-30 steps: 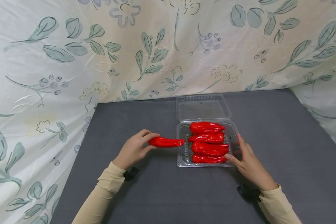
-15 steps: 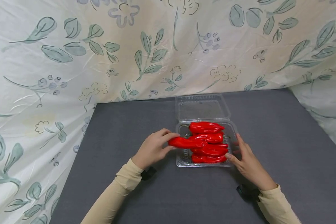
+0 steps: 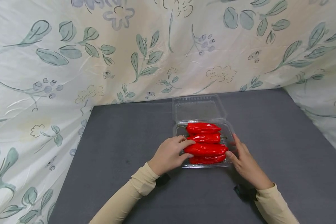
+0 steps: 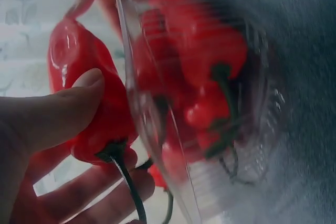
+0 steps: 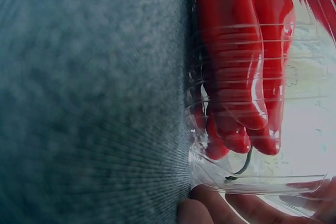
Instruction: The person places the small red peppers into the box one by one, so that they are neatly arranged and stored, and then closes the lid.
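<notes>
A red pepper (image 3: 205,150) with a green stem is gripped at its stem end by my left hand (image 3: 169,155). It lies above the other red peppers (image 3: 203,127) in a clear plastic container (image 3: 207,166). In the left wrist view the thumb presses the held pepper (image 4: 65,61) against fingers behind it, just outside the clear wall. My right hand (image 3: 245,163) holds the container's right side, its thumb over the rim and its fingers outside the wall. In the right wrist view, fingers (image 5: 252,208) show beyond the container's end; the thumb's contact is unclear.
The container's lid (image 3: 198,109) stands folded back behind the tray. A dark grey cloth (image 3: 123,143) covers the table. Behind it and on both sides hangs a pale curtain (image 3: 112,59) printed with leaves and flowers.
My left hand has carried the pepper rightward from beside the container to over the peppers inside. The right hand has stayed at the container's right side. The head view has shifted slightly.
</notes>
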`<action>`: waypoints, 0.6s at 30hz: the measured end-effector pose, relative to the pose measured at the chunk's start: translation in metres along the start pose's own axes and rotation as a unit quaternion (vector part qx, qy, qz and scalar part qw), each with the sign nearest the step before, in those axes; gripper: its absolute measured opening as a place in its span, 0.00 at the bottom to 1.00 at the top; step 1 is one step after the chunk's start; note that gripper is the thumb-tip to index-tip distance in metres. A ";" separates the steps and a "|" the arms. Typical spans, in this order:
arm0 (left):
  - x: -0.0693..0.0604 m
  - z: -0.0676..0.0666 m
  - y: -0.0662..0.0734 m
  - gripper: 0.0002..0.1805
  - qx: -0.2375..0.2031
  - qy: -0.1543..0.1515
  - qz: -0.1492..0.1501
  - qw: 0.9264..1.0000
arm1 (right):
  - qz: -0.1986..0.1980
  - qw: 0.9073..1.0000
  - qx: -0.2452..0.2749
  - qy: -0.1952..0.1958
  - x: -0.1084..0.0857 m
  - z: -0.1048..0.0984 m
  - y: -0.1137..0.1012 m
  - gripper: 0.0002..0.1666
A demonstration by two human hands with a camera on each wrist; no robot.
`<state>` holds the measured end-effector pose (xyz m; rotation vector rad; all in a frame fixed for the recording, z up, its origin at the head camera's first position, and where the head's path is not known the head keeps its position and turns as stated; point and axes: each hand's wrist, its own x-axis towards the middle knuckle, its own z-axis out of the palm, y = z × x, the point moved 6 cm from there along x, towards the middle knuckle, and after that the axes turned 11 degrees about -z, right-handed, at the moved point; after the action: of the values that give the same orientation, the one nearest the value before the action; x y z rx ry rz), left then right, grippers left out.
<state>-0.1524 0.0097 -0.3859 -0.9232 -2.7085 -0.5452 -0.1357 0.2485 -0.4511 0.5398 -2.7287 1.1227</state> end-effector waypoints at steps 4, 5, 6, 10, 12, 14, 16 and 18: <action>-0.001 0.003 0.006 0.23 0.007 0.007 0.005 1.000 | -0.009 1.000 0.007 0.009 0.000 -0.001 -0.001 0.43; -0.001 0.004 0.007 0.22 0.006 0.008 0.008 1.000 | -0.014 1.000 0.008 0.014 -0.001 -0.002 -0.001 0.41; -0.002 0.005 0.008 0.22 0.005 0.008 0.012 1.000 | -0.020 1.000 0.010 0.019 -0.001 -0.002 -0.002 0.40; -0.003 0.009 0.011 0.22 0.002 0.008 0.021 1.000 | -0.042 0.998 0.012 0.036 -0.003 -0.004 -0.002 0.34; -0.003 0.010 0.012 0.21 0.002 0.007 0.024 1.000 | -0.044 0.998 0.010 0.038 -0.004 -0.004 -0.002 0.32; -0.003 0.012 0.014 0.21 0.007 0.004 0.026 1.000 | -0.043 0.998 0.007 0.037 -0.004 -0.004 -0.002 0.31; -0.003 0.013 0.016 0.21 0.015 0.002 0.029 0.999 | -0.040 0.999 0.002 0.035 -0.004 -0.004 -0.003 0.31; -0.003 0.014 0.019 0.21 0.026 0.001 0.032 0.999 | -0.035 0.999 -0.002 0.030 -0.004 -0.004 -0.003 0.31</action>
<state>-0.1397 0.0279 -0.3941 -0.9927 -2.6671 -0.4608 -0.1306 0.2507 -0.4473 0.5876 -2.6382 1.0991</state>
